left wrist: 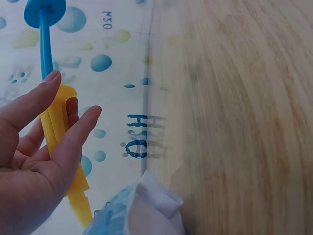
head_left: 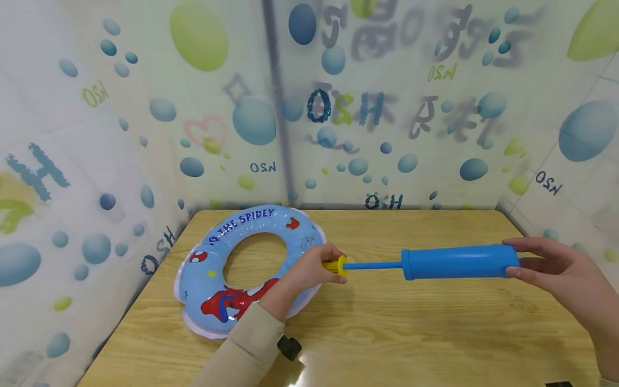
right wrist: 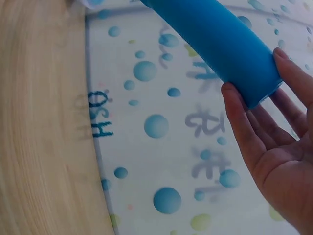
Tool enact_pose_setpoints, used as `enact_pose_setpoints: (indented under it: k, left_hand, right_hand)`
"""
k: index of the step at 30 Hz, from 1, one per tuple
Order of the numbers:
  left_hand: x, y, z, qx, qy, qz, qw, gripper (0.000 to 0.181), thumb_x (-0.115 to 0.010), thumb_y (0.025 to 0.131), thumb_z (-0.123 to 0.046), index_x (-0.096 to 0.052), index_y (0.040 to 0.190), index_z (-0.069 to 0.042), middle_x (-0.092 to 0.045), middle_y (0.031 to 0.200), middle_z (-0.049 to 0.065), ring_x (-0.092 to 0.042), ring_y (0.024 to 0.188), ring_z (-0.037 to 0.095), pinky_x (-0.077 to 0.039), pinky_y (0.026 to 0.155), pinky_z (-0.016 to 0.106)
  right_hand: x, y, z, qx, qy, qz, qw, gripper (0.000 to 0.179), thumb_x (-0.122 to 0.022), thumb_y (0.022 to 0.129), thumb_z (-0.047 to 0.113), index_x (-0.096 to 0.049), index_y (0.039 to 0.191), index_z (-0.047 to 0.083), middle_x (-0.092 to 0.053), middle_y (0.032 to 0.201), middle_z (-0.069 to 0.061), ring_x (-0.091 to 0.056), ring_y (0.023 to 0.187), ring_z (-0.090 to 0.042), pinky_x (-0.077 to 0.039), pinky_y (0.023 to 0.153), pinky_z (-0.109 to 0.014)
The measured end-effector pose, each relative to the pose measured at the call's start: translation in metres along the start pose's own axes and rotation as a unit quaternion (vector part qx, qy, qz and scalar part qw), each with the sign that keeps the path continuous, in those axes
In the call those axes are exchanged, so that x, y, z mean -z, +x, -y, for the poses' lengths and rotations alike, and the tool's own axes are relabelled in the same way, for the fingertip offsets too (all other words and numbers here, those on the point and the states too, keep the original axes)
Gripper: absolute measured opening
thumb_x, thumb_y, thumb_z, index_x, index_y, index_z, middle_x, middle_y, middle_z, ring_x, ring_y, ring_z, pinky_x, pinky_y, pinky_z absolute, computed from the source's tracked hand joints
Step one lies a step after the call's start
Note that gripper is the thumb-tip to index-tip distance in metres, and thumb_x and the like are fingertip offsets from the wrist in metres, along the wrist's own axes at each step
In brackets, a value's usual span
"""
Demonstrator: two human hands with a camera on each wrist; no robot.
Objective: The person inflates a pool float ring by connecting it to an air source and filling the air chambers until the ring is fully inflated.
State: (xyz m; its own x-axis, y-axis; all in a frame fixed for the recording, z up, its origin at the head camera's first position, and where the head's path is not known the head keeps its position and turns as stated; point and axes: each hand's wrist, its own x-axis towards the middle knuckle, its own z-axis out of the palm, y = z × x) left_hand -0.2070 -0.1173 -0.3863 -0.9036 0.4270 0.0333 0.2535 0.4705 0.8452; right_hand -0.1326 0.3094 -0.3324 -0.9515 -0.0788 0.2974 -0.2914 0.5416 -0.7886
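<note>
A blue hand pump (head_left: 459,262) is held level above the table, its thin rod (head_left: 372,265) drawn out to the left. My left hand (head_left: 311,266) grips the pump's yellow handle (left wrist: 57,122), fingers curled round it. At the other end, my right hand (head_left: 551,269) pinches the barrel's end between thumb and fingers; in the right wrist view the fingertips press on the barrel (right wrist: 230,49) near its rim. Behind my left forearm lies an inflated light-blue swim ring (head_left: 203,290) with a red cartoon figure and lettering. The forearm hides part of it.
Everything is over a wooden table (head_left: 411,333). Printed curtains (head_left: 358,145) with blue and green bubbles enclose its back and both sides. A small black object (head_left: 289,348) sits at my left sleeve cuff.
</note>
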Motion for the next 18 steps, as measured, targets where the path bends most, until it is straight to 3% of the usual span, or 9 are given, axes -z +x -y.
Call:
enact_pose_setpoints:
  k: [3,7,12,15,18]
  left_hand:
    - [-0.001,-0.002,-0.003,0.005,0.0,-0.001,1.0,0.042,-0.083,0.078,-0.01,-0.064,0.116,-0.004,-0.069,0.107,0.004,-0.059,0.086,0.015,-0.049,0.082,0.029]
    - [-0.003,-0.004,-0.002,0.012,-0.01,-0.002,0.9999,0.042,-0.082,0.078,-0.008,-0.064,0.116,-0.003,-0.069,0.106,0.004,-0.06,0.087,0.015,-0.05,0.081,0.028]
    - [-0.006,-0.003,0.001,0.014,-0.008,-0.004,0.9999,0.04,-0.082,0.078,-0.005,-0.065,0.114,-0.002,-0.069,0.104,0.004,-0.059,0.085,0.017,-0.051,0.08,0.029]
    - [-0.007,-0.002,0.002,0.014,0.003,-0.003,0.9999,0.04,-0.082,0.078,-0.006,-0.065,0.114,-0.003,-0.069,0.104,0.003,-0.058,0.086,0.017,-0.05,0.08,0.029]
    - [-0.008,-0.001,0.002,0.014,0.007,-0.003,0.9999,0.04,-0.082,0.078,-0.006,-0.066,0.114,-0.005,-0.069,0.105,0.003,-0.058,0.087,0.018,-0.05,0.081,0.03]
  right_hand:
    - [-0.011,0.004,0.006,-0.018,-0.001,0.031,0.9993,0.037,-0.069,0.091,0.008,-0.059,0.127,0.012,-0.052,0.116,0.024,-0.063,0.09,0.002,-0.054,0.067,-0.022]
    - [-0.028,0.01,0.014,-0.022,0.044,0.07,0.9964,0.036,-0.069,0.09,0.003,-0.061,0.124,0.008,-0.055,0.117,0.022,-0.065,0.093,-0.003,-0.055,0.071,-0.025]
    - [-0.047,0.015,0.021,-0.036,0.064,0.094,0.9929,0.035,-0.072,0.088,0.009,-0.062,0.122,0.008,-0.058,0.115,0.021,-0.066,0.094,-0.007,-0.055,0.073,-0.028]
    - [-0.057,0.017,0.025,-0.055,0.055,0.101,0.9919,0.039,-0.075,0.088,0.017,-0.061,0.123,0.006,-0.058,0.117,0.013,-0.065,0.094,-0.007,-0.056,0.074,-0.031]
    - [-0.065,0.019,0.029,-0.063,0.049,0.107,0.991,0.044,-0.076,0.087,0.021,-0.06,0.124,0.003,-0.058,0.123,-0.004,-0.065,0.094,-0.008,-0.056,0.075,-0.034]
